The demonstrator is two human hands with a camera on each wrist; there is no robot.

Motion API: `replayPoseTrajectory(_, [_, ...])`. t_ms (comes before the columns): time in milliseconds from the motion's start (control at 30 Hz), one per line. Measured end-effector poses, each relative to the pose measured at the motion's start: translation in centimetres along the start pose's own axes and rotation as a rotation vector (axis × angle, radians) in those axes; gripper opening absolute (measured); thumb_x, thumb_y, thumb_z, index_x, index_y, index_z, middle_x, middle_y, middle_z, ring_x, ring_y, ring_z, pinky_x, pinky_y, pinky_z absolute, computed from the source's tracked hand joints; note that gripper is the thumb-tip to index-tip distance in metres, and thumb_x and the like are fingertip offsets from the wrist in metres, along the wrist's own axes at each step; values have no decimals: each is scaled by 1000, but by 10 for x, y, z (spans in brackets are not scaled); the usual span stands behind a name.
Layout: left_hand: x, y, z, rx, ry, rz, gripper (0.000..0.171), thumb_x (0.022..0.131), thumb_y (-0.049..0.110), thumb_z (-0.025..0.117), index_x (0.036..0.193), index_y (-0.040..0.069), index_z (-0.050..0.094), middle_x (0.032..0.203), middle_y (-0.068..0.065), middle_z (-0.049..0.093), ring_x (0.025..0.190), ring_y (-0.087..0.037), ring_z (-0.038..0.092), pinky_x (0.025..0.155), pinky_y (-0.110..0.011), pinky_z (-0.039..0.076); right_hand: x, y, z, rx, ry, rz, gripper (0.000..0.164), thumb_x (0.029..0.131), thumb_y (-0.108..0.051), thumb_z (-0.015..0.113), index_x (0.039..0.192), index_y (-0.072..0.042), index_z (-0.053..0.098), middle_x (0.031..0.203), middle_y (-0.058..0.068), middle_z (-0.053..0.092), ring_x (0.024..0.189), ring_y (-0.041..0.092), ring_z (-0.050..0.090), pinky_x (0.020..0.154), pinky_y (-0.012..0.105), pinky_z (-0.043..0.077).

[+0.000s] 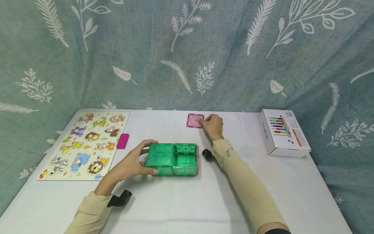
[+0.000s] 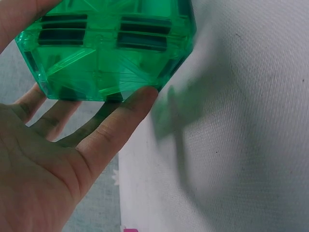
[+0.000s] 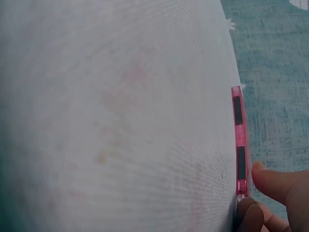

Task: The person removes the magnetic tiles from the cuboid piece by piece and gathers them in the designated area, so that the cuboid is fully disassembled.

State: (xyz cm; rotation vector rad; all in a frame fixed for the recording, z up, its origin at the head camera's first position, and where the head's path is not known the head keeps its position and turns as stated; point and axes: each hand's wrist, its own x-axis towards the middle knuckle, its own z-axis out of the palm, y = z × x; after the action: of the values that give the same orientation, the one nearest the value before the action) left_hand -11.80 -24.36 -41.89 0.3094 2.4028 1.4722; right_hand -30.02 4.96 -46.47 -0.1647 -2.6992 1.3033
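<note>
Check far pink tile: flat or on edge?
Flat, or nearly: the pink tile shows its square face in the head view, its thin side along the tabletop in the right wrist view.

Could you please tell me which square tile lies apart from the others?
The pink tile at the right hand; the others sit together in the mostly green block the left hand holds.

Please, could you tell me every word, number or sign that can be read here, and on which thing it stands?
Nothing can be read with certainty.
White box: print on its top and side, too small.
Right sleeve: dark lettering near the wrist, too blurred.
</note>
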Motion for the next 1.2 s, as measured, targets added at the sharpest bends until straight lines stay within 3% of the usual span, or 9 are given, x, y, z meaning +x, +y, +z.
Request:
replayPoseTrajectory(200, [1, -1, 1, -6, -5, 4, 98, 74, 18, 90, 152, 17, 32, 163, -13, 26, 150, -51, 23, 88, -41, 60, -1, 2, -5, 20, 25, -28, 29, 88, -29, 78, 80, -1, 74, 78, 16, 73, 70, 27, 64, 70, 37, 51])
replayPoseTrajectory(333, [1, -2, 1, -2, -4, 8, 98, 74, 18, 91, 152, 17, 32, 163, -12, 26, 150, -51, 23, 90, -43, 59, -4, 3, -14, 124, -18, -9, 25, 93, -25, 73, 83, -1, 74, 70, 16, 71, 54, 18, 61, 58, 28, 48])
replayPoseTrajectory(467, [1, -3, 2, 2, 5, 11, 97, 73, 19, 91, 152, 17, 33, 163, -13, 26, 150, -51, 23, 93, -46, 58, -9, 2, -25, 278, -160, 46, 26, 97, -24, 67, 99, 1, 73, 82, 16, 74, 58, 14, 67, 59, 25, 56])
replayPoseTrajectory(567, [1, -3, 2, 0, 10, 14, 97, 74, 18, 91, 152, 18, 33, 163, -13, 25, 151, -50, 22, 95, -49, 57, -17, -3, -36, 367, -294, 68, 30, 98, -24, 65, 111, 3, 70, 97, 19, 74, 76, 19, 74, 73, 31, 62])
replayPoseTrajectory(667, [1, -3, 2, 4, 13, 20, 97, 74, 18, 90, 152, 18, 33, 164, -13, 25, 151, -50, 21, 97, -52, 56, -27, -11, -47, 405, -433, 38, 34, 100, -24, 64, 119, 4, 67, 110, 23, 72, 95, 28, 75, 89, 40, 61])
replayPoseTrajectory(800, [3, -3, 3, 9, 21, 28, 97, 74, 19, 90, 152, 19, 33, 163, -13, 25, 151, -50, 22, 99, -55, 54, -43, -22, -60, 373, -581, -52, 37, 101, -26, 62, 125, 2, 65, 119, 20, 71, 111, 32, 70, 100, 45, 55])
replayPoseTrajectory(900, [4, -2, 5, 8, 31, 27, 96, 74, 18, 90, 152, 21, 34, 163, -13, 26, 151, -50, 24, 100, -56, 53, -56, -29, -67, 309, -642, -117, 38, 100, -33, 62, 127, -5, 65, 123, 15, 71, 116, 29, 68, 104, 46, 53])
replayPoseTrajectory(1067, [7, 1, 9, 5, 56, 9, 95, 73, 19, 91, 150, 23, 35, 163, -12, 26, 150, -50, 26, 100, -56, 53, -76, -39, -74, 207, -682, -185, 39, 98, -40, 64, 128, -16, 66, 124, 6, 71, 117, 21, 66, 103, 44, 53])
replayPoseTrajectory(1200, [10, 4, 12, 5, 76, 0, 96, 72, 19, 91, 150, 22, 35, 163, -13, 28, 149, -49, 29, 98, -55, 54, -84, -42, -76, 154, -680, -241, 37, 98, -39, 64, 127, -17, 66, 121, 2, 71, 115, 20, 67, 100, 41, 54])
